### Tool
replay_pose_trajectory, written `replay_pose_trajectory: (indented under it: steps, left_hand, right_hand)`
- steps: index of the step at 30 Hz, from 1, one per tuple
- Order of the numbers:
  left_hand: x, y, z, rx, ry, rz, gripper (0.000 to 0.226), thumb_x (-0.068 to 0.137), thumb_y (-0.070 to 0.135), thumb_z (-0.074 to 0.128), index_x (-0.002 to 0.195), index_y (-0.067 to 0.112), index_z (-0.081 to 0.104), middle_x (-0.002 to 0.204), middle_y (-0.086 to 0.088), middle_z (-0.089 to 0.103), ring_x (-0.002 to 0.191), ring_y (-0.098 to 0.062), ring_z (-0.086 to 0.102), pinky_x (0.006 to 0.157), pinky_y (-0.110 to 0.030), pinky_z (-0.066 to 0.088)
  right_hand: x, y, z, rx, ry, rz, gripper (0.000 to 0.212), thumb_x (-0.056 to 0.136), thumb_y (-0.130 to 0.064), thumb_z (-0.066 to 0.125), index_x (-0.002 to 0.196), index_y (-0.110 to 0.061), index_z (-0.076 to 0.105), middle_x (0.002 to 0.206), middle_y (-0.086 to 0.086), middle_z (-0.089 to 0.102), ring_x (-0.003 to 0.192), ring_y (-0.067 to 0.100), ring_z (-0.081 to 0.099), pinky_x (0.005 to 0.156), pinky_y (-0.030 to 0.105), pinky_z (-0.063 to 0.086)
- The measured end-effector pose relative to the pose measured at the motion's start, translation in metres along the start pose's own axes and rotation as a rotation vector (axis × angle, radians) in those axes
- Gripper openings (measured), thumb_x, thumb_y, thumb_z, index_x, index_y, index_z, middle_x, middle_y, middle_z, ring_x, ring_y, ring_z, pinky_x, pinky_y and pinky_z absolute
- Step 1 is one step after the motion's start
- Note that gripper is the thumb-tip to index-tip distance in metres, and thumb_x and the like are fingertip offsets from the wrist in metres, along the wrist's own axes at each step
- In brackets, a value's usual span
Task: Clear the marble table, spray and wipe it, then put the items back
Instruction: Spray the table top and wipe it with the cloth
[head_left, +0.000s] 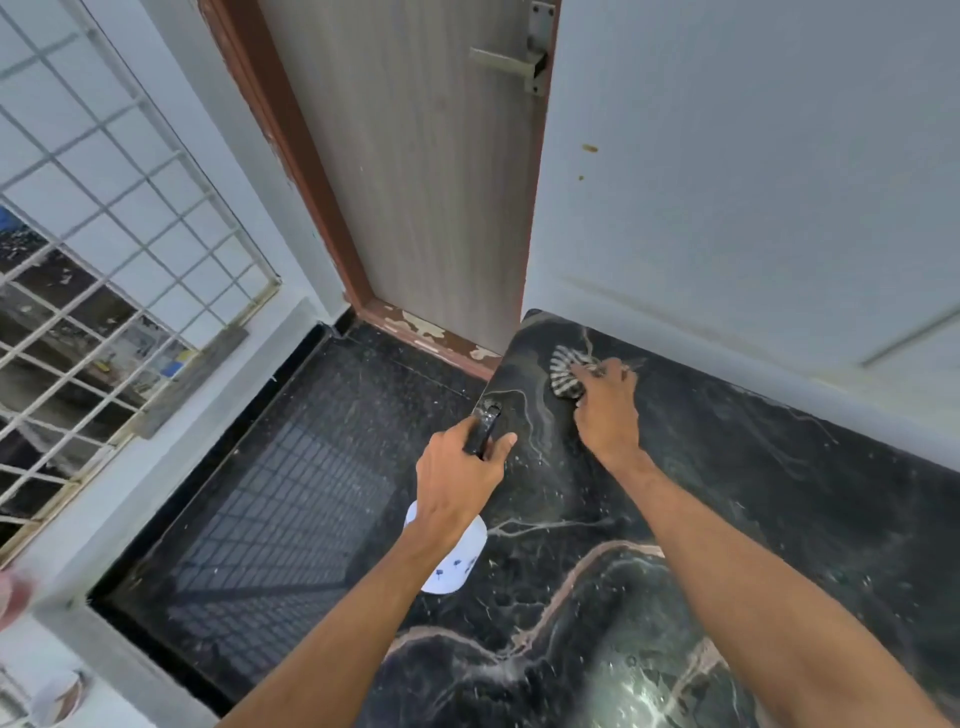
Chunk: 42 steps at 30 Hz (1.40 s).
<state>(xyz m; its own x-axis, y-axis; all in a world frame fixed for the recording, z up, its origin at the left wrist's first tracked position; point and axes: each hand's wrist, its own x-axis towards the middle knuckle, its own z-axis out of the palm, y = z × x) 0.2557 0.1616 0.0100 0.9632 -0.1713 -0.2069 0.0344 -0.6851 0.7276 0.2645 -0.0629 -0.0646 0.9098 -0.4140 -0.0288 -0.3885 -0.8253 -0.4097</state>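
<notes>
Marble table (675, 597) is gleaming nearby; right hand (605, 410) is clutching the striped cloth (565, 371) at its far-left corner, left hand (457, 483) gripping the spray bottle (452, 566). Overlapping strokes coming nearward should suit.

Arms outstretched; left hand (457, 483) curled round spray bottle (453, 566), right hand (608, 413) palm-down, fingers (607, 373) curled over cloth (563, 370).

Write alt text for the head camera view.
A person's right hand holds a striped cloth against the far corner of a dark marble table, while the left hand grips a spray bottle at the table's left edge. A wooden door stands behind.
</notes>
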Motion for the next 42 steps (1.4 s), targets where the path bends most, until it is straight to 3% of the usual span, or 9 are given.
replay_pose_trajectory:
  steps: [5,10,13,15,18,25,33,37,42]
  left_hand:
    - [-0.034,0.017,0.015,0.034,-0.023,0.009,0.035,0.090,0.046,0.074,0.075,0.017,0.062,0.062,0.005,0.064,0.064,-0.022,0.063,0.068,-0.037,0.054]
    - [-0.080,0.052,0.058,0.062,-0.079,0.034,0.041,0.088,0.048,0.075,0.073,0.014,0.058,0.063,0.003,0.065,0.067,-0.023,0.064,0.070,-0.037,0.054]
    - [-0.110,0.079,0.090,0.065,-0.121,0.053,0.041,0.087,0.047,0.076,0.070,0.015,0.056,0.061,0.003,0.064,0.067,-0.025,0.064,0.072,-0.039,0.056]
    - [-0.138,0.106,0.124,0.071,-0.171,0.089,0.043,0.086,0.047,0.076,0.068,0.017,0.052,0.060,0.003,0.062,0.067,-0.025,0.063,0.072,-0.041,0.057]
    - [-0.169,0.139,0.168,0.065,-0.227,0.127,0.043,0.086,0.048,0.076,0.067,0.018,0.051,0.058,0.006,0.058,0.061,-0.022,0.058,0.071,-0.042,0.057]
    - [-0.246,0.240,0.293,0.114,-0.376,0.266,0.044,0.086,0.049,0.077,0.066,0.020,0.050,0.060,0.007,0.061,0.068,-0.024,0.064,0.074,-0.038,0.056]
    - [-0.279,0.314,0.398,0.224,-0.481,0.338,0.035,0.093,0.053,0.069,0.095,0.018,0.074,0.086,-0.002,0.075,0.088,-0.029,0.071,0.087,-0.038,0.056]
    - [-0.273,0.325,0.425,0.240,-0.471,0.385,0.042,0.089,0.057,0.072,0.082,0.016,0.065,0.071,0.008,0.066,0.070,-0.016,0.063,0.077,-0.033,0.053]
    - [-0.253,0.321,0.431,0.245,-0.423,0.354,0.045,0.092,0.055,0.068,0.077,0.013,0.063,0.066,0.001,0.066,0.067,-0.025,0.064,0.077,-0.039,0.059]
  right_hand:
    - [-0.104,0.015,0.001,-0.102,-0.176,-0.497,0.070,0.077,0.005,0.058,0.138,-0.030,0.055,0.131,0.005,0.045,0.116,0.027,0.042,0.089,0.038,0.051]
    - [-0.116,0.126,-0.051,-0.015,-0.002,0.131,0.061,0.079,0.003,0.058,0.133,-0.026,0.059,0.135,0.013,0.040,0.125,0.038,0.038,0.088,0.043,0.052]
    - [-0.168,0.156,-0.071,-0.014,-0.131,-0.188,0.061,0.078,0.001,0.056,0.133,-0.027,0.058,0.132,0.010,0.042,0.120,0.032,0.039,0.088,0.043,0.052]
    - [-0.208,0.195,-0.082,0.054,-0.150,-0.231,0.058,0.079,0.000,0.055,0.130,-0.027,0.062,0.126,0.003,0.045,0.116,0.026,0.043,0.095,0.039,0.049]
    - [-0.237,0.256,-0.104,0.306,0.091,0.086,0.053,0.082,-0.002,0.057,0.127,-0.029,0.063,0.115,-0.005,0.043,0.102,0.026,0.050,0.092,0.047,0.052]
    - [-0.281,0.404,-0.203,0.241,0.339,0.492,0.048,0.086,0.001,0.055,0.128,-0.020,0.067,0.115,0.013,0.050,0.102,0.035,0.053,0.097,0.044,0.047]
    - [-0.299,0.502,-0.252,0.218,0.420,0.687,0.046,0.091,0.001,0.052,0.132,-0.016,0.063,0.123,0.017,0.051,0.111,0.037,0.050,0.102,0.045,0.043]
    - [-0.290,0.537,-0.258,0.244,0.412,0.794,0.049,0.092,0.004,0.046,0.137,-0.013,0.058,0.126,0.016,0.043,0.116,0.037,0.043,0.093,0.047,0.045]
    - [-0.245,0.545,-0.247,0.209,0.353,0.899,0.054,0.087,0.005,0.048,0.139,-0.011,0.053,0.136,0.022,0.037,0.121,0.043,0.036,0.093,0.048,0.042]
